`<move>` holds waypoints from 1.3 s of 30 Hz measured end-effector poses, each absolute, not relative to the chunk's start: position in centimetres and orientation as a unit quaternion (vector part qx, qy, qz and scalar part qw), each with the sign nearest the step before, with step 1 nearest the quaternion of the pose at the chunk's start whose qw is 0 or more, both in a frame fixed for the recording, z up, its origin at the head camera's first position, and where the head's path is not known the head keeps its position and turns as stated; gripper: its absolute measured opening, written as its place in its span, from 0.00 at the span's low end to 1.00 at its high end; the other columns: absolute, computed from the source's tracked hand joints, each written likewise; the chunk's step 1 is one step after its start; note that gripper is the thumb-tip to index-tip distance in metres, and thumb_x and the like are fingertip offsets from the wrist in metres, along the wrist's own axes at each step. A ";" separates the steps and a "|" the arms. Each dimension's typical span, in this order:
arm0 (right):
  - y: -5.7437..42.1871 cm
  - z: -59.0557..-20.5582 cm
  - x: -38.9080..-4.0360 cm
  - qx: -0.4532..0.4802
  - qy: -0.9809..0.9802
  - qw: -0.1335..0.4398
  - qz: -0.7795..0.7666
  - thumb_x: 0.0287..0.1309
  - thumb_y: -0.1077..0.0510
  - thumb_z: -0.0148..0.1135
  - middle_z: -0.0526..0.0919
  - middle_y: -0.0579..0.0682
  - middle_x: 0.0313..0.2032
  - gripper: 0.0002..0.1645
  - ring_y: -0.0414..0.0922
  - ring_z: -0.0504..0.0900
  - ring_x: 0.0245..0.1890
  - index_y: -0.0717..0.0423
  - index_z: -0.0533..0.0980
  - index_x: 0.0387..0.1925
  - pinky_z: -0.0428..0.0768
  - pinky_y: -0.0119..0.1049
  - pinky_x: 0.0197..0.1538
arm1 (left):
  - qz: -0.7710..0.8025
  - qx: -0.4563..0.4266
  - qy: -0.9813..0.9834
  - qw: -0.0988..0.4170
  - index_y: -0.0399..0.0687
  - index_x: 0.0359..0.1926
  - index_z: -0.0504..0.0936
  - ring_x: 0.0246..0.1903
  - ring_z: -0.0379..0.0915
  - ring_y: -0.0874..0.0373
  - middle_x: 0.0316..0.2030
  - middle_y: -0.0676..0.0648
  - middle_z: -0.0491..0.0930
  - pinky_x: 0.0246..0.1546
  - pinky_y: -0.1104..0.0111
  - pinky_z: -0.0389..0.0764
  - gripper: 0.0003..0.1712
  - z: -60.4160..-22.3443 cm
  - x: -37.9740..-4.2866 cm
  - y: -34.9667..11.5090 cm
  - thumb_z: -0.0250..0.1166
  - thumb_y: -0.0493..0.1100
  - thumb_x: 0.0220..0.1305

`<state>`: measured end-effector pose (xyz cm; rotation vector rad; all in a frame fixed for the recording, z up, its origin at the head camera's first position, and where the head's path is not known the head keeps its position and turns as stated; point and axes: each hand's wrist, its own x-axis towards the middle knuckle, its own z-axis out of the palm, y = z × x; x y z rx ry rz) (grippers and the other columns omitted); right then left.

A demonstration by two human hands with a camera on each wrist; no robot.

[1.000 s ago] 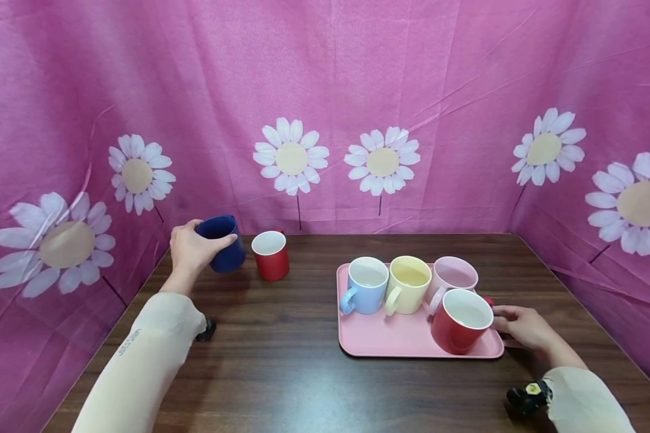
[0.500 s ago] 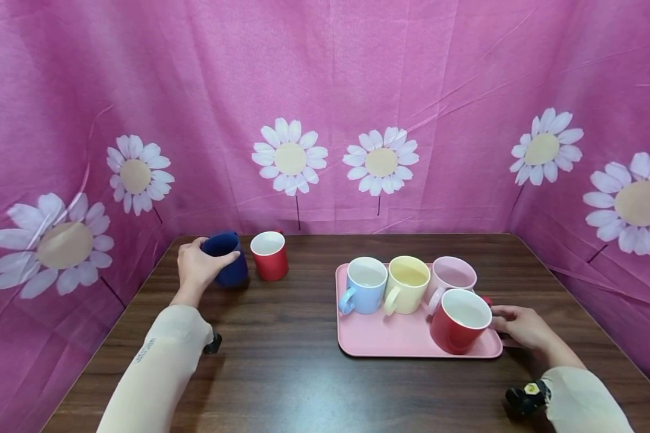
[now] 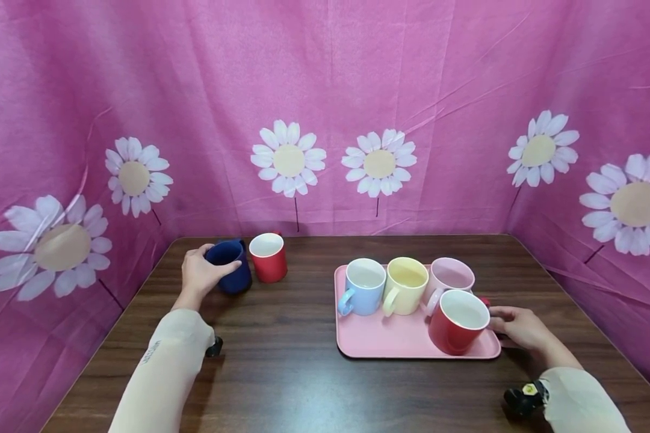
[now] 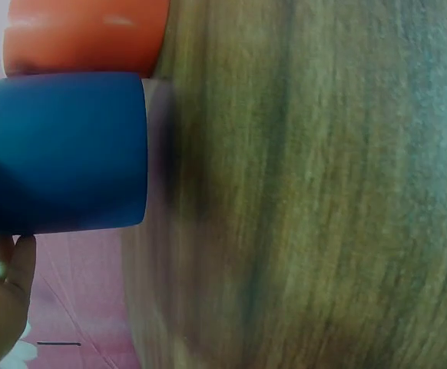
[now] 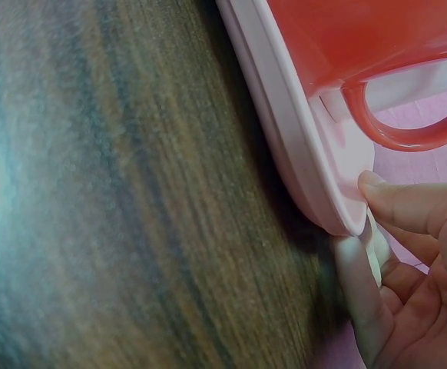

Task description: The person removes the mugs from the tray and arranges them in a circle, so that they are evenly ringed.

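Around the dark blue mug (image 3: pixel 235 278) curl the fingers and thumb of my left hand (image 3: pixel 201 272). The mug is upright at the table's back left, its base on or just above the wood; I cannot tell which. Close to its right stands a red mug (image 3: pixel 269 266) with a white inside. My right hand (image 3: pixel 522 328) pinches the right edge of the pink tray (image 5: pixel 316 169) between thumb and fingers. On that tray stand a light blue mug (image 3: pixel 366 290), a yellow mug (image 3: pixel 408 288), a pink mug (image 3: pixel 451 273) and, nearest that hand, another red mug (image 3: pixel 457 328).
A dark wood table (image 3: pixel 292 361) lies under everything. Pink cloth (image 3: pixel 325 78) printed with daisies hangs behind it and along both sides. The red mug's handle (image 5: pixel 408 142) on the tray sticks out toward my right hand.
My left hand has lowered the dark blue mug and brought it slightly right, closer to the red mug. The right hand has stayed at the tray's edge.
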<state>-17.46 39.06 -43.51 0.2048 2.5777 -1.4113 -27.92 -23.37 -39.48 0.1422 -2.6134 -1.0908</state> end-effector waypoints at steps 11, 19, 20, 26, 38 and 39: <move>39.1 -43.8 -17.5 0.069 0.869 0.098 -0.480 0.63 0.61 0.59 0.78 0.67 0.44 0.30 0.45 0.80 0.36 0.81 0.62 0.57 0.83 0.42 0.37 | -0.391 0.025 -0.908 0.147 0.32 0.60 0.69 0.56 0.60 0.37 0.55 0.29 0.67 0.56 0.45 0.64 0.47 -40.5 -28.4 -23.4 0.76 0.56 0.45; 39.0 -43.8 -17.4 0.064 0.867 0.098 -0.484 0.63 0.62 0.57 0.78 0.67 0.44 0.29 0.44 0.80 0.36 0.81 0.62 0.57 0.82 0.42 0.37 | -0.386 0.011 -0.912 0.140 0.33 0.60 0.69 0.57 0.59 0.37 0.56 0.30 0.65 0.56 0.45 0.64 0.47 -40.9 -28.6 -23.7 0.76 0.56 0.45; 39.0 -43.8 -17.4 0.063 0.867 0.098 -0.485 0.63 0.62 0.57 0.78 0.67 0.44 0.29 0.44 0.80 0.36 0.81 0.62 0.57 0.82 0.42 0.37 | -0.385 0.008 -0.912 0.140 0.33 0.60 0.69 0.56 0.60 0.37 0.56 0.30 0.65 0.56 0.45 0.64 0.46 -41.0 -28.6 -23.8 0.76 0.55 0.45; 38.9 -43.6 -17.4 0.066 0.867 0.097 -0.484 0.63 0.62 0.58 0.78 0.66 0.43 0.29 0.45 0.80 0.36 0.81 0.62 0.56 0.83 0.42 0.37 | -0.387 -0.005 -0.913 0.131 0.33 0.60 0.69 0.57 0.59 0.37 0.57 0.31 0.64 0.56 0.44 0.64 0.46 -40.8 -28.7 -23.7 0.76 0.55 0.46; 39.0 -43.6 -17.5 0.072 0.868 0.100 -0.481 0.62 0.61 0.59 0.77 0.68 0.44 0.31 0.45 0.80 0.36 0.81 0.62 0.57 0.83 0.42 0.37 | -0.391 -0.014 -0.913 0.116 0.32 0.64 0.65 0.59 0.57 0.37 0.60 0.30 0.61 0.59 0.44 0.61 0.50 -40.9 -28.9 -23.8 0.75 0.55 0.47; 39.0 -43.6 -17.5 0.072 0.868 0.100 -0.481 0.63 0.61 0.59 0.77 0.68 0.44 0.31 0.46 0.80 0.36 0.81 0.62 0.57 0.83 0.42 0.37 | -0.391 -0.015 -0.913 0.116 0.32 0.64 0.64 0.59 0.57 0.37 0.61 0.30 0.61 0.59 0.45 0.61 0.51 -41.0 -29.0 -23.8 0.76 0.55 0.46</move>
